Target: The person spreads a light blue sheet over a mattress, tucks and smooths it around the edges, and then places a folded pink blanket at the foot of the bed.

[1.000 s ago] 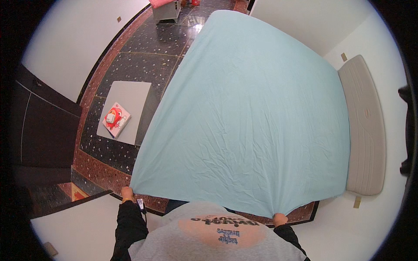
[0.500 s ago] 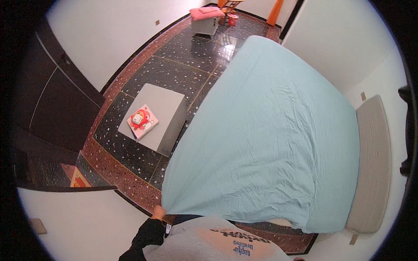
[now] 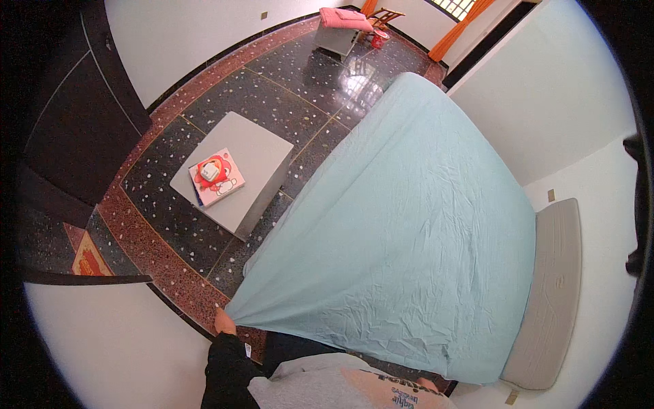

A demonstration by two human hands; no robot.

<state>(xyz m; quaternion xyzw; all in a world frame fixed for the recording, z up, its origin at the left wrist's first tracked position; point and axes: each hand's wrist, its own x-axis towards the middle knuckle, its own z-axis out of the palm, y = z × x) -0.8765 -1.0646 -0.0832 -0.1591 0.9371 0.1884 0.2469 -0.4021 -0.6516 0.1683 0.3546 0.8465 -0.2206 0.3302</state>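
A light blue bed sheet (image 3: 395, 225) covers the bed, with wrinkles across its near right part. My left hand (image 3: 224, 322) is closed on the sheet's near left corner. From that corner the cloth runs taut, with folds fanning out toward the middle. Low in the picture, just beyond my grey top, part of my right hand (image 3: 428, 384) shows close to the sheet's near edge. Its fingers are mostly hidden, so whether it touches the cloth is unclear.
A grey cabinet (image 3: 264, 146) left of the bed carries a pink picture box (image 3: 228, 183). The beige headboard (image 3: 553, 293) stands against the right wall. Farther off are a grey cabinet with pink cloth (image 3: 340, 19), a red bucket (image 3: 379, 39) and an orange curtain (image 3: 460, 31).
My left hand has pulled the sheet's corner outward to the left and nearer me, stretching the cloth. More of my right hand has come into sight. The whole view has shifted and turned somewhat.
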